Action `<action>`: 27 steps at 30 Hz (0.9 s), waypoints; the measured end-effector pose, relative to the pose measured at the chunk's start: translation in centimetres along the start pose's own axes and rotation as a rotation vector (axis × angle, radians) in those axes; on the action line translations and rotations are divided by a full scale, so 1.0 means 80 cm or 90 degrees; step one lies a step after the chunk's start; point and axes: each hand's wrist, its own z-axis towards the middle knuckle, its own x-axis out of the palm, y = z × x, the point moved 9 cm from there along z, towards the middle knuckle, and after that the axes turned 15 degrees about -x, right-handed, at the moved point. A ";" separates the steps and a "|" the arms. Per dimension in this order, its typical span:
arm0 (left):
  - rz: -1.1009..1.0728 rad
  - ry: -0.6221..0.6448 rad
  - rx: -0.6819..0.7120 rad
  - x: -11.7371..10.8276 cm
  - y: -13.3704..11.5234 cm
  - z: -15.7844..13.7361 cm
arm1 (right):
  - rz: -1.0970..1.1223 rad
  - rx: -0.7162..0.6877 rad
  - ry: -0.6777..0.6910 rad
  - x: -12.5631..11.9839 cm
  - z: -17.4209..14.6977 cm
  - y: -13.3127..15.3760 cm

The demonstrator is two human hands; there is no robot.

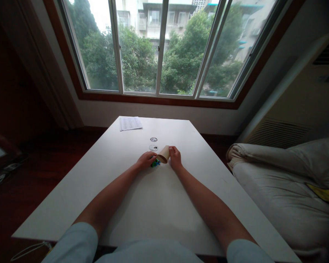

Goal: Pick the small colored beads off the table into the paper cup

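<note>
A brown cardboard tube (163,154) is tilted above the white table, its open end turned down toward the left. My right hand (176,157) grips it from the right side, fingers closed around the far end. Just left of the tube's mouth is my left hand (146,160), with its fingers bent together and the tips close to the rim. Whatever those fingers hold, if anything, is too small to make out. Beneath and beside them lies a small heap of blue and green pieces (155,163), partly hidden by the left hand.
Two round, flat items, a nearer disc (153,148) and a farther disc (153,139), lie beyond my hands. Printed papers (131,123) rest at the far left of the white table (98,190). A cushioned, cloth-covered seat (268,182) stands to the right, below a window.
</note>
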 end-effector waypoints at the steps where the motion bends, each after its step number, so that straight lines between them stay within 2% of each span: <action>1: 0.001 0.001 -0.002 0.000 0.000 0.000 | -0.002 -0.001 0.001 0.000 0.000 -0.001; 16: -0.001 -0.002 -0.011 -0.002 -0.001 -0.001 | -0.010 0.022 0.027 0.004 0.001 -0.008; 27: -0.004 0.002 -0.019 0.000 0.000 0.000 | -0.026 0.018 0.032 0.002 0.000 0.001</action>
